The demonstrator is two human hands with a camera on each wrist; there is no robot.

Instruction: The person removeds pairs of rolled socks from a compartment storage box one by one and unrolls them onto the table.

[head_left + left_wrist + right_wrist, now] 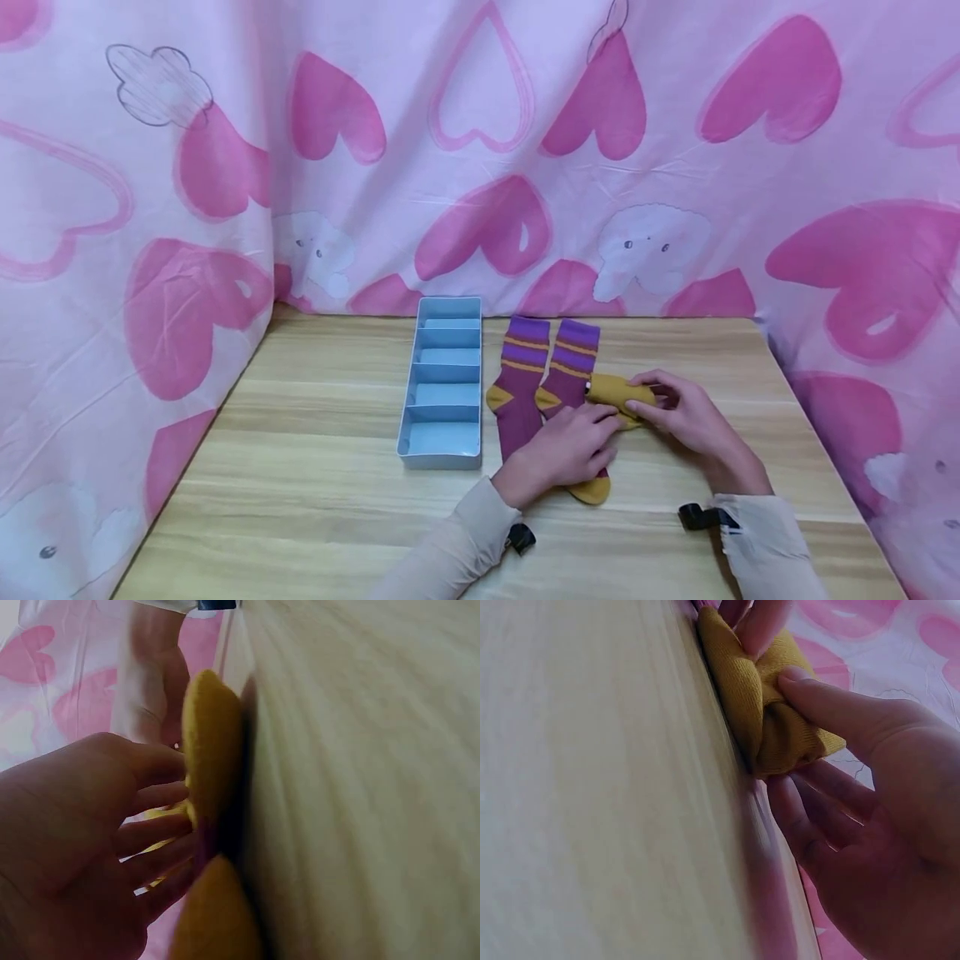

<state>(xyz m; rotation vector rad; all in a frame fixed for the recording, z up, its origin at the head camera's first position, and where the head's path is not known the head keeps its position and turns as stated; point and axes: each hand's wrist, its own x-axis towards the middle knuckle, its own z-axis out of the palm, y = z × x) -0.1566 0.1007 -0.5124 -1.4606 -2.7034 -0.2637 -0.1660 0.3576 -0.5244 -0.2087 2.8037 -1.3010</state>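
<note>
My right hand (693, 421) pinches the right end of a folded mustard-yellow knit sock (615, 390), thumb on top and fingers beneath in the right wrist view. Nearly straight fingers of my left hand (566, 446) touch the same bundle from the left. That hand lies above two purple striped socks, hiding part of them. The left striped sock (517, 421) and the right striped sock (573, 358) lie flat side by side, cuffs away from me, with mustard heels. One mustard toe (591, 490) shows below my left hand; two mustard ends (214, 742) show in the left wrist view.
A light blue box (442, 461) with several compartments in a row stands left of the socks. Bare wooden tabletop (300, 467) stretches to its left. A pink heart-patterned cloth (480, 217) hangs behind the table and along both sides.
</note>
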